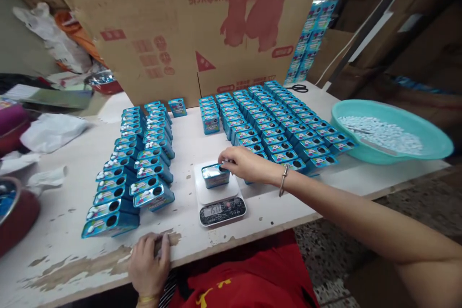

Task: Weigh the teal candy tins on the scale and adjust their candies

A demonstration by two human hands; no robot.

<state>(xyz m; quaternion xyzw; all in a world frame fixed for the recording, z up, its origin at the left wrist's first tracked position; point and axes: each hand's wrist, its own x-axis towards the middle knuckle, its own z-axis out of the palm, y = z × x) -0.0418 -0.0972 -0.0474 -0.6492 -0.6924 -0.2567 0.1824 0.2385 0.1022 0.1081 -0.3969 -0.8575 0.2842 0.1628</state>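
A small digital scale (pixel 221 196) stands on the white table (pixel 252 221), close to its near edge; everything here is placed from this scale. On the scale's platform sits one open blue tin (pixel 215 175), upright. The right hand (pixel 242 163) comes from the right of the scale and lies directly against the tin's right end — the fingertips (pixel 224 164) are bent together over the tin's rim, pinched narrow, and they seem to hold something small, but what it is I cannot tell. The left hand (pixel 148 262) is nearer than the scale and to its left; it rests on the table edge with fingers loosely curled, holding nothing, well apart from the tin. Left of the scale lie two rows of closed tins (pixel 133 173); behind the scale and to its right stand many more tins in rows (pixel 274 122). Far right of the scale is a teal basin (pixel 391 130) with small white pieces inside; behind everything — a big cardboard box (pixel 202 29).
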